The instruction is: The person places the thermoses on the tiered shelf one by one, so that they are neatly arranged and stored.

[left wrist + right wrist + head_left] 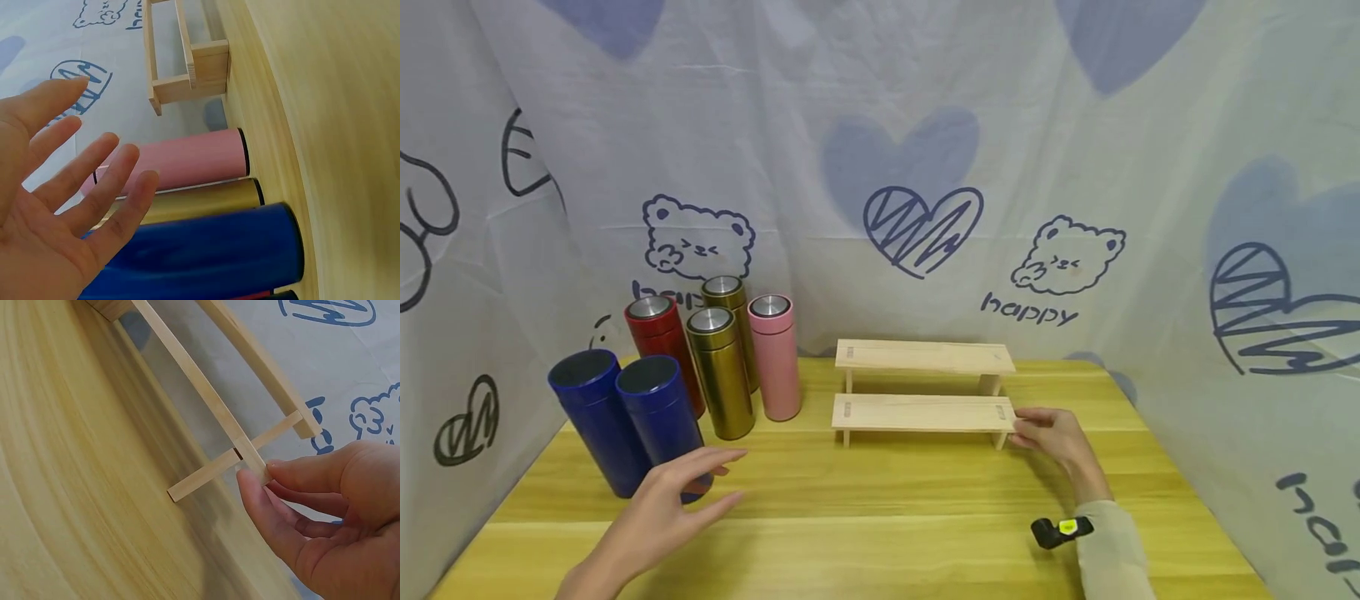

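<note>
A two-tier shelf of pale wood (925, 412) stands near the back of the table. My right hand (1060, 437) pinches the right end of its lower board, and the right wrist view shows thumb and fingers of that hand (331, 512) around the board's end (209, 403). My left hand (658, 508) hovers in front of two blue bottles (658, 408), fingers spread and nothing held. In the left wrist view the open palm (69, 206) is beside a blue bottle (206, 253), with the pink bottle (187, 159) beyond.
Left of the shelf stand a pink bottle (777, 367), two gold bottles (722, 383) and a red bottle (662, 342), close to the blue ones. A printed white curtain (820, 167) hangs behind and along the sides of the wooden table (865, 533).
</note>
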Tool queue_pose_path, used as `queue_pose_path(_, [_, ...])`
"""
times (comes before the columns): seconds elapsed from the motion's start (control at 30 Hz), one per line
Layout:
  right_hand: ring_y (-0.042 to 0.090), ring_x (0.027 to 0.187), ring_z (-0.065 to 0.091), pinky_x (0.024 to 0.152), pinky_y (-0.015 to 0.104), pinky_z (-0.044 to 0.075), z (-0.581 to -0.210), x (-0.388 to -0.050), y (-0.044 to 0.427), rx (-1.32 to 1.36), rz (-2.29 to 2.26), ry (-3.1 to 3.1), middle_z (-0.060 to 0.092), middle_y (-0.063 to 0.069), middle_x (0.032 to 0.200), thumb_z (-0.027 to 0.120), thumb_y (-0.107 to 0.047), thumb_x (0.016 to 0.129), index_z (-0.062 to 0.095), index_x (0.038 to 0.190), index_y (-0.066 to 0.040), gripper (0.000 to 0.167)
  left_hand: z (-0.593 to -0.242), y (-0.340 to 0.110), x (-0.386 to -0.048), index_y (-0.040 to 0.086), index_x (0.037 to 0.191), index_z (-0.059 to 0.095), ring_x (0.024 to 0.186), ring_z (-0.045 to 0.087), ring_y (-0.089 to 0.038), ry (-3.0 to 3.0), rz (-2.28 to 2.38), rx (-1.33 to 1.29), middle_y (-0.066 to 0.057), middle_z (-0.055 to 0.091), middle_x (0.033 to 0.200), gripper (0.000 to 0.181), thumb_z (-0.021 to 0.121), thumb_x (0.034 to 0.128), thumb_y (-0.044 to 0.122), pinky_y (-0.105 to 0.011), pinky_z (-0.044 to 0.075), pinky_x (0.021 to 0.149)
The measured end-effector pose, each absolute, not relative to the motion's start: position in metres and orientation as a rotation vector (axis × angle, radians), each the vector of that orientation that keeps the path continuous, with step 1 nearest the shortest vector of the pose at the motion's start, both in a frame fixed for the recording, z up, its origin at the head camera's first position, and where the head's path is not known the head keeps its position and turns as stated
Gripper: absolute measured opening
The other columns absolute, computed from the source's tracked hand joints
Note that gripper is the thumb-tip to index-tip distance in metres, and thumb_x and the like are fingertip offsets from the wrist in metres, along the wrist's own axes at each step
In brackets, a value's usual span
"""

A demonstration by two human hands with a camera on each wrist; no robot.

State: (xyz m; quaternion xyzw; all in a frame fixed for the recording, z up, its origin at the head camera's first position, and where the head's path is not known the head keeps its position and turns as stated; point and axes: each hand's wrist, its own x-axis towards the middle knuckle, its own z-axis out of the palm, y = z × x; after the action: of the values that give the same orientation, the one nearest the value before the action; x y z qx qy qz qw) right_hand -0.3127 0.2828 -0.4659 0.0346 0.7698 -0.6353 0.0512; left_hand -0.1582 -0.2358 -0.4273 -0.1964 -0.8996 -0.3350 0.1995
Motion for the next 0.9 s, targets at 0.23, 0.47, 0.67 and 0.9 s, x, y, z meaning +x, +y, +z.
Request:
queue_pose_path(0.23, [0.012,0.080,0.075,0.077,0.025,0.065,-0.465,-0.312,0.283,0.121,-1.922,2.354,0.069,0.028,0.111,0.060,0.008,0.098,0.047,0.138,0.024,0.044,-0.426,-0.246,-0.151,0.026,0.121,0.074,0.100,0.068,0.002,-2.475,-0.878,-0.480,0.006,0.076,0.113,0.046,0.090,0.0790,0.014,-0.023,0.063,0.072])
queue_pose_path(0.47, [0.010,0.078,0.075,0.077,0.025,0.065,-0.465,-0.312,0.282,0.126,-1.902,2.381,0.061,0.041,0.125,0.060,0.009,0.098,0.048,0.137,0.024,0.043,-0.422,-0.266,-0.143,0.024,0.116,0.077,0.102,0.059,0.017,-2.447,-0.884,-0.373,0.003,0.077,0.112,0.042,0.090,0.0780,0.013,-0.008,0.055,0.075])
queue_pose_path(0.67, [0.010,0.077,0.075,0.075,0.025,0.065,-0.463,-0.312,0.282,0.124,-1.908,2.375,0.062,0.041,0.123,0.061,0.009,0.098,0.049,0.136,0.024,0.043,-0.426,-0.281,-0.138,0.015,0.110,0.079,0.099,0.058,0.022,-2.380,-0.922,-0.303,0.005,0.075,0.106,0.039,0.090,0.0747,0.003,-0.002,0.053,0.077])
queue_pose_path(0.9, [0.010,0.076,0.074,0.075,0.024,0.065,-0.464,-0.311,0.282,0.098,-1.906,2.385,0.066,0.035,0.117,0.060,0.010,0.098,0.049,0.135,0.025,0.043,-0.431,-0.291,-0.138,0.008,0.107,0.076,0.091,0.053,0.026,-2.373,-0.927,-0.125,-0.007,0.075,0.105,0.037,0.092,0.0742,0.007,-0.002,0.053,0.070])
